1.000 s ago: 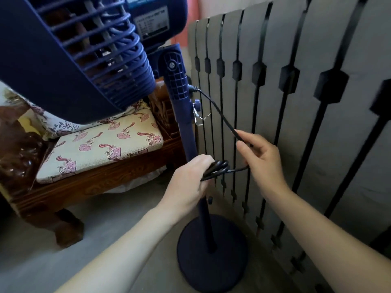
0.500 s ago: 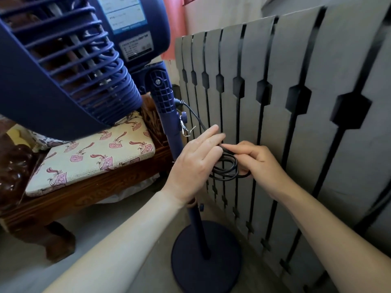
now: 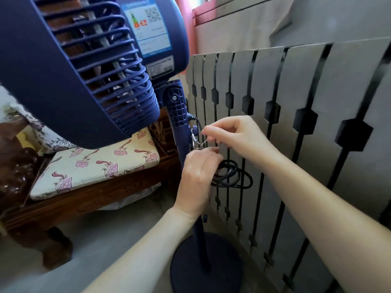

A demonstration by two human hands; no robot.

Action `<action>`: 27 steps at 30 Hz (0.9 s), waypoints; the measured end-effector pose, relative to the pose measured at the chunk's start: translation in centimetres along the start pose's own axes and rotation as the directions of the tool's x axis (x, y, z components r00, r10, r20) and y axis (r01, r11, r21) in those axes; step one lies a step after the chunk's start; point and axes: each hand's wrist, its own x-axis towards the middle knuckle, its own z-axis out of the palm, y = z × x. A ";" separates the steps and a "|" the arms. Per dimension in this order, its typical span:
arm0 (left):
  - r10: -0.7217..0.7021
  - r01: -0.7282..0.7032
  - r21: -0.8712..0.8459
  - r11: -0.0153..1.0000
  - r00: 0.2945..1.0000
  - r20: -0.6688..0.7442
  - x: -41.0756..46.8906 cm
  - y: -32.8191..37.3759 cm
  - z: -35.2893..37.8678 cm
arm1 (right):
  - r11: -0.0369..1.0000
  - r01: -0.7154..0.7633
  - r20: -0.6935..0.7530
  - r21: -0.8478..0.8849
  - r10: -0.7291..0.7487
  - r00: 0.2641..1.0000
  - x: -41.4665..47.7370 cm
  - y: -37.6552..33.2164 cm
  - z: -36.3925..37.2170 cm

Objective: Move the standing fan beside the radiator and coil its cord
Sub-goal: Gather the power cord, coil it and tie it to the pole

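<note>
Standing just beside the radiator (image 3: 285, 144), the fan (image 3: 84, 66) already has its round base (image 3: 203, 265) on the floor close against the slatted grey cover, so the moving part of the task looks done and only the cord remains. Landmark for the rest is the fan's pole (image 3: 182, 132).

The left hand (image 3: 197, 178), just to the radiator side of the pole and partway down it, has its fingers curled shut around the gathered black cord (image 3: 230, 175). Several loops hang out of that fist toward the radiator, held bunched so they cannot spring open. The free run of cord climbs from the fist to where it enters the pole near the neck joint.

The right hand (image 3: 234, 134) sits higher, also on the radiator side of the pole, its thumb and forefinger pinched together on a thin silvery wire tie (image 3: 195, 140) that dangles from a small knob on the pole. The other fingers are loosely folded.

My reading is that the tie is being drawn toward the bundle to bind it, with the coil kept close to the pole so the tie can reach. Whether the tie is fastened to the knob I cannot tell.
</note>
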 end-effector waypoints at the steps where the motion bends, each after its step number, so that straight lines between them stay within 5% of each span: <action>1: 0.025 -0.025 0.010 1.000 1.000 0.010 -0.1 -0.2 -0.2 | 0.997 -0.064 0.035 -0.045 0.066 0.997 0.8 -0.6 0.1; 5: 0.081 -0.082 0.034 0.996 0.996 0.028 -0.3 -0.9 -0.6 | 0.917 -0.151 0.145 -0.371 0.218 0.965 3.3 -2.0 0.3; 14: 0.132 -0.135 0.034 0.990 0.988 0.079 -0.3 -2.2 -1.5 | 0.812 -0.141 0.153 -0.566 0.272 0.950 5.1 -2.9 1.5; 19: 0.199 -0.204 0.038 0.978 0.973 0.120 0.0 -2.3 -2.4 | 0.895 -0.151 0.103 -0.420 0.212 0.972 5.4 -2.8 0.7; 27: 0.198 -0.206 0.029 0.978 0.966 0.167 0.2 -2.6 -2.8 | 0.974 0.034 -0.039 -0.226 -0.044 0.998 4.6 -0.5 0.3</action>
